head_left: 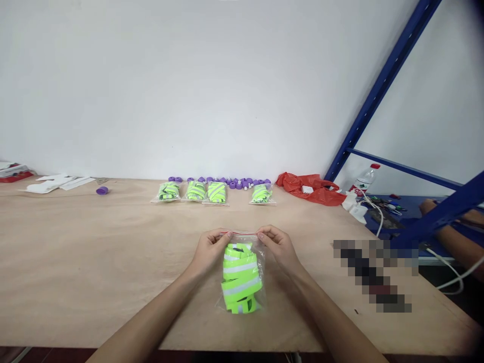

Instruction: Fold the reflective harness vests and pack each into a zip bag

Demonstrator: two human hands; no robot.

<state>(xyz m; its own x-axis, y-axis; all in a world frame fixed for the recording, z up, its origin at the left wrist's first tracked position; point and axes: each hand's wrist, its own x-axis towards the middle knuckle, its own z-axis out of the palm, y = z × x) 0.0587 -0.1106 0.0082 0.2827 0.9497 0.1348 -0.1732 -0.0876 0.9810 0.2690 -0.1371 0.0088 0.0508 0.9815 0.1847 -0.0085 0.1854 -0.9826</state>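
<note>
A clear zip-lock bag [263,285] lies near the front of the wooden table, its red-lined zip edge toward the wall. Inside it is a folded neon-yellow reflective strap [241,275] with silver-grey stripes. My left hand [210,248] pinches the left corner of the zip edge between thumb and fingers. At the right corner, my right hand [278,246] grips the same edge in a like pinch. From this view I cannot tell whether the zip is fully sealed.
Several similar packed bags [217,192] stand along the back, before a row of purple plastic pieces [237,184]. A red plastic bag [310,187] lies back right, near a blue metal frame [378,96] and a bottle [366,179]. Another person's arm [459,247] shows far right.
</note>
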